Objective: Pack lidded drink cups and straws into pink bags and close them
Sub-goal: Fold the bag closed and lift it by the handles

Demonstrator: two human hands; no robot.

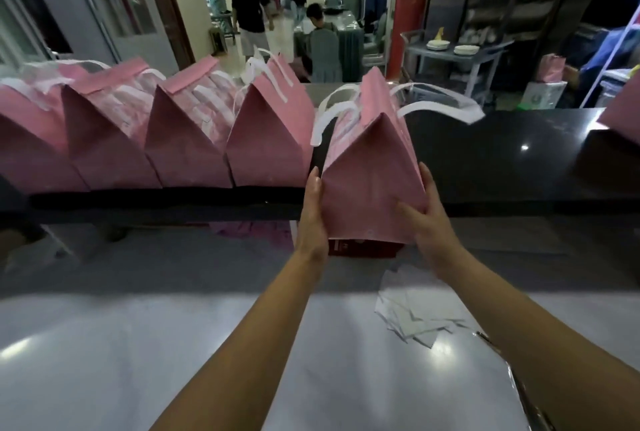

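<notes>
Nearest us lies a pale, shiny counter (pixel 104 344), with white paper scraps (pixel 419 318) on its right side. Two bare forearms reach forward over it. The left hand (pixel 313 212) lies flat, fingers straight, against the left side of a pink bag (pixel 370 171). The right hand (pixel 431 223) presses the opposite side with straight fingers, its thumb spread across the front.

The bag is upright at the front edge of a dark counter (pixel 502 153). We cannot tell whether it rests on anything. Its closed, peaked top hides the contents, and white handles (pixel 440 107) arch from it. A red box (pixel 360 248) shows partly beneath its base.

To the left, a row of closed pink bags (pixel 187 140) stands on the dark counter. Another bag (pixel 623 108) is cut off at the right edge. Beyond, two blurred people (pixel 251 8) and a cart with plates (pixel 457 53) are hard to make out.
</notes>
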